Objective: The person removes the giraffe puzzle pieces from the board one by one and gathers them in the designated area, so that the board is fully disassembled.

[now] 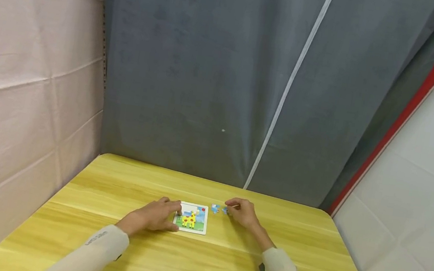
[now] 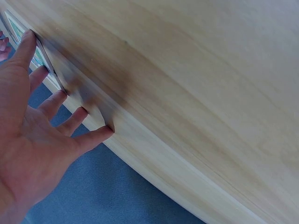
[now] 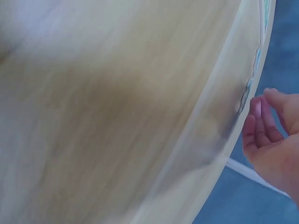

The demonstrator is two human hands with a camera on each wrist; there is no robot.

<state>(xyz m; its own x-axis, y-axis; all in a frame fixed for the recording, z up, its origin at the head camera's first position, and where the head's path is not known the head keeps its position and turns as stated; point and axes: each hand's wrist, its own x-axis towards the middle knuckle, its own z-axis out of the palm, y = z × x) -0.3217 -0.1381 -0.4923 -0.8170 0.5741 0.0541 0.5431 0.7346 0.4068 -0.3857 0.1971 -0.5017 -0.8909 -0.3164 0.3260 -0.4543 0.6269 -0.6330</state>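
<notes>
A small white-framed jigsaw puzzle [image 1: 199, 225] with a yellow giraffe on it lies flat on the table. My left hand [image 1: 157, 214] touches its left edge, fingers spread; the left wrist view shows the thumb and fingertips along the frame [image 2: 50, 70]. To the right of the puzzle lies a blue jigsaw piece [image 1: 215, 208]. Another blue piece [image 1: 225, 210] is partly covered by my right hand [image 1: 242, 212]. In the right wrist view the fingers of that hand [image 3: 273, 121] are loosely bent beside the pieces [image 3: 245, 95], and nothing shows between them.
The yellow wood-grain table [image 1: 166, 262] has rounded far corners. A grey curtain [image 1: 207, 83] hangs right behind its far edge. White cloth walls stand on the left [image 1: 20, 80] and right [image 1: 421, 192].
</notes>
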